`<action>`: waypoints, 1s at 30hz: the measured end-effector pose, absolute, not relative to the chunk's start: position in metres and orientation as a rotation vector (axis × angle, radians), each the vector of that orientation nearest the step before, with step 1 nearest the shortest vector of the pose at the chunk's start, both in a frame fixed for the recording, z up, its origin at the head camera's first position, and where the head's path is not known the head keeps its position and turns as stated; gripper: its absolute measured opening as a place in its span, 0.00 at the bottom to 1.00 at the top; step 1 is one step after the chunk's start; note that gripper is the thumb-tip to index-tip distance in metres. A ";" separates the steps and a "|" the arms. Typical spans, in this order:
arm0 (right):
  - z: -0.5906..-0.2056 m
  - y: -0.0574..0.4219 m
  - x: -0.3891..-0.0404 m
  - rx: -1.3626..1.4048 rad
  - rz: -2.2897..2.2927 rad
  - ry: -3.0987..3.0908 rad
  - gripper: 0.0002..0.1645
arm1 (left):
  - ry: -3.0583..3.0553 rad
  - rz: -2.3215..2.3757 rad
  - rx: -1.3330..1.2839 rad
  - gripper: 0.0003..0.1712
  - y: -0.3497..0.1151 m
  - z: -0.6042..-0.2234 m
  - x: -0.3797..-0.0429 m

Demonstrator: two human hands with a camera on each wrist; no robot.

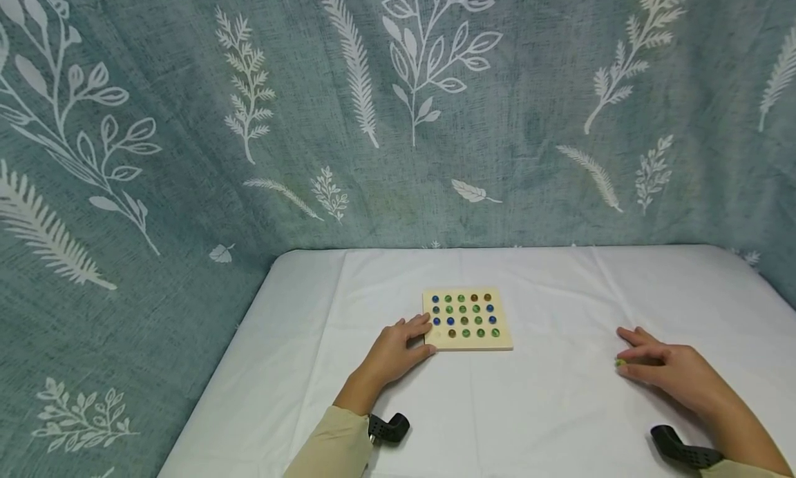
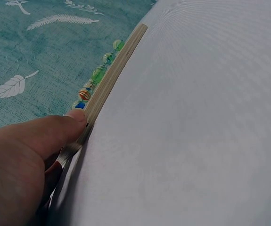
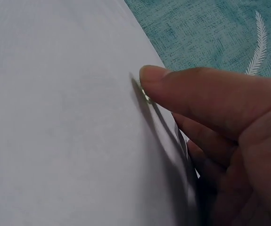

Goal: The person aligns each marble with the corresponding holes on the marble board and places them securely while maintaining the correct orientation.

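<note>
A pale wooden board (image 1: 472, 345) lies on the white table, with rows of blue, green and amber glass marbles (image 1: 463, 309) in its hollows. The hollow at its near left corner (image 1: 438, 334) holds no marble. My left hand (image 1: 388, 354) holds the board by that corner, fingers at the left edge and thumb on the near side. In the left wrist view, the thumb (image 2: 62, 132) presses the board's edge (image 2: 119, 66). Well to the right, my right hand (image 1: 674, 374) pinches a green marble (image 1: 620, 362) close over the cloth; the thumb mostly hides it in the right wrist view.
A white cloth (image 1: 547, 409) with faint creases covers the table. Behind it and at the left hangs a teal curtain (image 1: 398, 208) with white leaf prints. A black wrist camera (image 1: 390, 428) sits on the left wrist, another camera (image 1: 680, 450) on the right.
</note>
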State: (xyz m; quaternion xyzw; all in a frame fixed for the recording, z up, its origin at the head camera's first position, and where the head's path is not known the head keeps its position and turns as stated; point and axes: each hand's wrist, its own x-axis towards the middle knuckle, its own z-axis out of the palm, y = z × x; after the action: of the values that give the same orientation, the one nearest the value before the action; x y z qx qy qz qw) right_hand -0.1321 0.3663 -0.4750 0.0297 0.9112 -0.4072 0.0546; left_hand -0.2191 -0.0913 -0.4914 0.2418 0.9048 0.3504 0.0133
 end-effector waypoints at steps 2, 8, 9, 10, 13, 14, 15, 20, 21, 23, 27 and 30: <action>-0.475 0.366 -0.133 0.089 -1.218 2.775 0.35 | 2.815 1.093 0.748 0.30 -0.091 -0.491 -0.220; -0.474 0.364 -0.134 0.061 -1.181 2.802 0.34 | 2.807 1.096 0.726 0.30 -0.092 -0.489 -0.220; -0.473 0.363 -0.134 0.057 -1.178 2.807 0.33 | 2.807 1.096 0.722 0.30 -0.093 -0.489 -0.220; -0.473 0.363 -0.134 0.055 -1.174 2.811 0.33 | 2.807 1.096 0.720 0.30 -0.093 -0.489 -0.220; -0.473 0.362 -0.135 0.056 -1.166 2.815 0.32 | 2.807 1.094 0.715 0.30 -0.093 -0.489 -0.220; -0.474 0.362 -0.135 0.057 -1.169 2.811 0.32 | 2.807 1.095 0.715 0.30 -0.093 -0.489 -0.219; -0.474 0.363 -0.134 0.056 -1.170 2.810 0.32 | 2.804 1.097 0.713 0.30 -0.093 -0.489 -0.219; -0.477 0.364 -0.133 0.054 -1.197 2.788 0.31 | 2.799 1.093 0.718 0.30 -0.093 -0.489 -0.219; -0.477 0.364 -0.133 0.050 -1.197 2.790 0.31 | 2.798 1.092 0.720 0.30 -0.093 -0.489 -0.219; -0.476 0.363 -0.133 0.053 -1.199 2.790 0.32 | 2.799 1.089 0.723 0.30 -0.093 -0.489 -0.219; -0.471 0.355 -0.138 0.039 -1.160 2.826 0.34 | 2.798 1.086 0.722 0.30 -0.093 -0.489 -0.219; -0.463 0.340 -0.145 -0.011 -1.127 2.852 0.34 | 2.796 1.088 0.724 0.30 -0.093 -0.489 -0.220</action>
State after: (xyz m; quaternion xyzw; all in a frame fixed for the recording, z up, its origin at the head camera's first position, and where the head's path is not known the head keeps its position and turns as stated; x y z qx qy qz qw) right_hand -0.1454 0.3396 -0.4626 -0.0036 0.9293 -0.3673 0.0374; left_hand -0.2195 -0.0932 -0.4894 0.2346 0.9056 0.3524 0.0277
